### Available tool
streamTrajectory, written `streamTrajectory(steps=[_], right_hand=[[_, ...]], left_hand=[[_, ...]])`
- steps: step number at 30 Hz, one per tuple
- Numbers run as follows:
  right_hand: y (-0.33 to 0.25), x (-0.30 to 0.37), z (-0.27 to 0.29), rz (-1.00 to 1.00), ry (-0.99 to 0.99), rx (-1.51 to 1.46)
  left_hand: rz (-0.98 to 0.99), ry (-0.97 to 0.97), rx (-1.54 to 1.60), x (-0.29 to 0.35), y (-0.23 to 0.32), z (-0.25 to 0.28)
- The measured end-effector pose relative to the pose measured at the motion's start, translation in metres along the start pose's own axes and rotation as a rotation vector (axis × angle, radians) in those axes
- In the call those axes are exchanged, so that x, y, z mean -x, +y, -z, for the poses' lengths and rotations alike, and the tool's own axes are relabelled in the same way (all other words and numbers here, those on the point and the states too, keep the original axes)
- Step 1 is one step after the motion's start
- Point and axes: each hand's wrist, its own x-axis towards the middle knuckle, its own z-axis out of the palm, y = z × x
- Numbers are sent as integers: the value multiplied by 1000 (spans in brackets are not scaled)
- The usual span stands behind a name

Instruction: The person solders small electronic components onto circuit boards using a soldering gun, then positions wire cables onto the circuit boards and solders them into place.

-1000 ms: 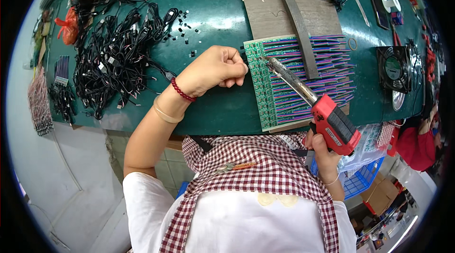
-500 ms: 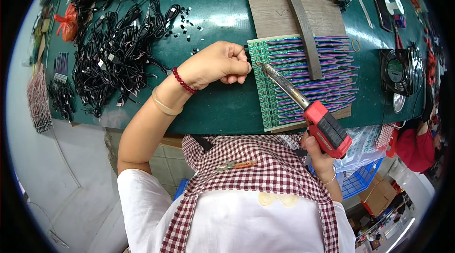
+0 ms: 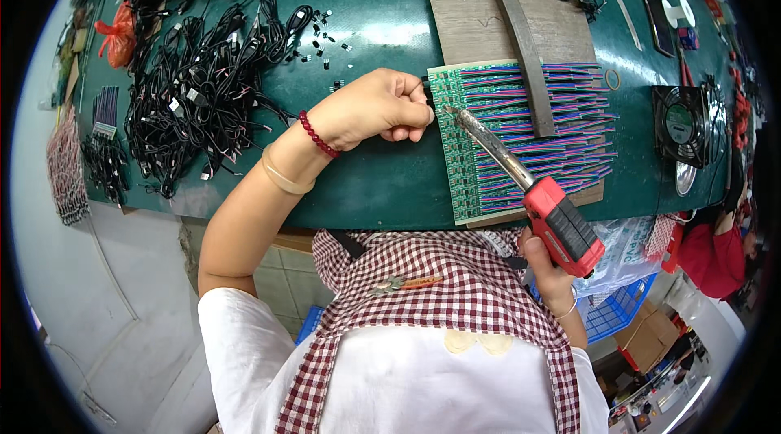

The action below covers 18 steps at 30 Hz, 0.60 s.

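Soldering iron reaches over near edge of worktop, tip above left part of circuit-board panel; contact cannot be told. Long axis slants, tip toward worktop's far left corner. Likely rigid, fairly light, hot at metal end; best held by red handle. Right hand wraps handle, fingers partly hidden. Left hand curled beside panel's left edge, thumb pressed to forefinger; anything pinched cannot be told. Dark bar crosses panel's wires. Black cable pile toward worktop's left edge.
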Motion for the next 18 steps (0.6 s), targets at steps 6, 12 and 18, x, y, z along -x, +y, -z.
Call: streamTrajectory(steps=[6,12,18], right_hand=[[-1,-3,-3,38,-5,80],[5,1,0,75,-23,110],[2,7,-1,-5,62,-19]], left_hand=[[-3,-13,-15,-1,0,1],[-10,-1,-9,0,0,1],[-1,3,-16,0,-1,0]])
